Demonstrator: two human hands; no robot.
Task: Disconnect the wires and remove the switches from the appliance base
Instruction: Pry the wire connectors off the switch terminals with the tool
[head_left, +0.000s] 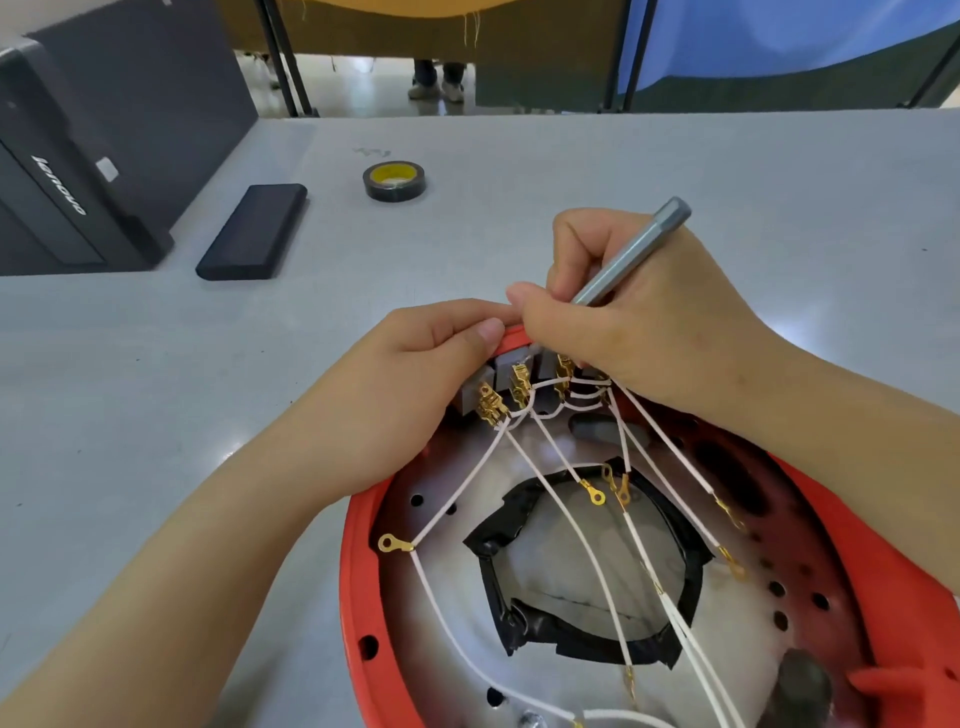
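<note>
Appliance base (358, 597) on table (675, 171), nearest the person. Switches (511, 371) at the base's far rim, wires (561, 514) running from them across its inside. Tape roll (394, 180) behind the base; flat case (253, 230) behind-left; computer tower (78, 156) further left.

One word can be read: the brand "lenovo" in pale letters on the dark case (62, 171) standing at the table's far left. The lettering runs along the case's front edge and appears upside down from the wearer's side. A small pale sticker (107, 169) beside it is unreadable.
</note>
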